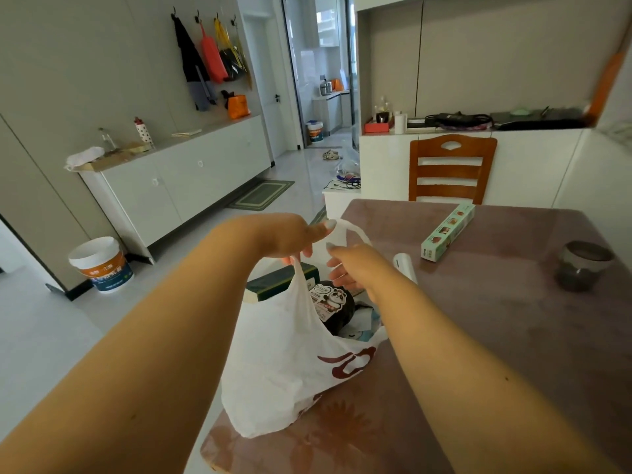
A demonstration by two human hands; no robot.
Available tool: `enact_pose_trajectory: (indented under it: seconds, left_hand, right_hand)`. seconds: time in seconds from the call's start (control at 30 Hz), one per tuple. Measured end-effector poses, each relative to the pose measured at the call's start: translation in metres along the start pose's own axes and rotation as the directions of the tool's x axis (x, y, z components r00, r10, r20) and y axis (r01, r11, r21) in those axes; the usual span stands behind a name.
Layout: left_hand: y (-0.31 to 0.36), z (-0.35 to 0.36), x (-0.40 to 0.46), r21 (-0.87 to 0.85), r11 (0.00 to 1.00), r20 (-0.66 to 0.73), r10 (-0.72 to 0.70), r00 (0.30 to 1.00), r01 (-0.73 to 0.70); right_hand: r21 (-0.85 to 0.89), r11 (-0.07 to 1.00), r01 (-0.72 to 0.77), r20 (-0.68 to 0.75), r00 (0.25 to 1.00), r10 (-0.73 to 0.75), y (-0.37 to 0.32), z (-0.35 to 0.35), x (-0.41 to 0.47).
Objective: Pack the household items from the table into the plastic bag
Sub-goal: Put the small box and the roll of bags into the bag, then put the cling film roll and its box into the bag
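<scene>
Pinching one bag handle (301,278), the left hand (287,236) lifted the plastic bag (284,364); right hand (355,265) open; panda label (330,299) unreadable.

One white plastic bag (280,364) at centre frame, one green box (448,232), one white roll (405,266) and one dark jar (583,265) on the counter (496,336) at right, two hands, left hand (284,237), right hand (355,265), one wooden chair (451,169), two buckets, one at lower left (101,263), one at upper centre (315,131).
</scene>
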State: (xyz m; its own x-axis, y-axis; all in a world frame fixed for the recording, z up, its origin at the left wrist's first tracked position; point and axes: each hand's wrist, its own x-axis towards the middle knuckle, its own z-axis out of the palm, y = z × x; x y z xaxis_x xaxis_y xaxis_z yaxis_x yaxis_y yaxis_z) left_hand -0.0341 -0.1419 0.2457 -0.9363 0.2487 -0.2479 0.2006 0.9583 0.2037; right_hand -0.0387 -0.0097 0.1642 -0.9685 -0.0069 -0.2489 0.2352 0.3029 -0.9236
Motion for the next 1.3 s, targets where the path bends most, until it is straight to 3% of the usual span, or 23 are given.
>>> enact_pose_trajectory:
  seconds: [0.37, 0.5, 0.6, 0.7, 0.8, 0.9, 0.97, 1.07, 1.2, 1.3]
  left_hand:
    - [0.027, 0.005, 0.003, -0.040, 0.995, -0.138, 0.081, 0.987, -0.087]
    - [0.050, 0.006, 0.014, -0.066, 0.987, -0.241, 0.126, 0.962, -0.146]
    - [0.084, 0.015, 0.026, -0.180, 0.961, -0.332, 0.141, 0.933, -0.209]
    - [0.122, 0.038, 0.051, -0.409, 0.886, -0.325, 0.084, 0.942, -0.220]
    - [0.156, 0.072, 0.089, -0.576, 0.805, -0.218, 0.018, 0.976, -0.144]
    - [0.184, 0.116, 0.125, -0.500, 0.866, -0.078, -0.013, 0.997, -0.027]
    - [0.191, 0.148, 0.149, -0.488, 0.867, -0.031, -0.138, 0.990, 0.106]
    - [0.184, 0.194, 0.173, -0.488, 0.784, 0.085, -0.395, 0.915, 0.384]
    - [0.158, 0.258, 0.209, -0.466, 0.696, 0.162, -0.541, 0.826, 0.547]
    - [0.152, 0.282, 0.217, -0.474, 0.679, 0.157, -0.562, 0.812, 0.561]
  right_hand:
    - [0.168, 0.986, 0.018, -0.019, 1.000, -0.015, 0.008, -0.024, -0.006]
    - [0.241, 0.969, 0.060, -0.105, 0.994, -0.036, 0.010, -0.048, -0.005]
    - [0.299, 0.950, 0.093, -0.250, 0.968, -0.016, 0.023, -0.080, 0.002]
    - [0.409, 0.909, 0.081, -0.362, 0.929, 0.080, 0.046, -0.116, 0.008]
    - [0.476, 0.880, 0.017, -0.399, 0.895, 0.198, 0.079, -0.148, 0.018]
    - [0.480, 0.874, -0.077, -0.403, 0.865, 0.298, 0.112, -0.177, 0.031]
    - [0.513, 0.848, -0.131, -0.372, 0.856, 0.358, 0.130, -0.193, 0.043]
    - [0.545, 0.813, -0.206, -0.327, 0.841, 0.432, 0.156, -0.213, 0.065]
    - [0.548, 0.785, -0.289, -0.294, 0.812, 0.504, 0.188, -0.231, 0.090]
    - [0.543, 0.767, -0.340, -0.236, 0.815, 0.529, 0.206, -0.231, 0.103]
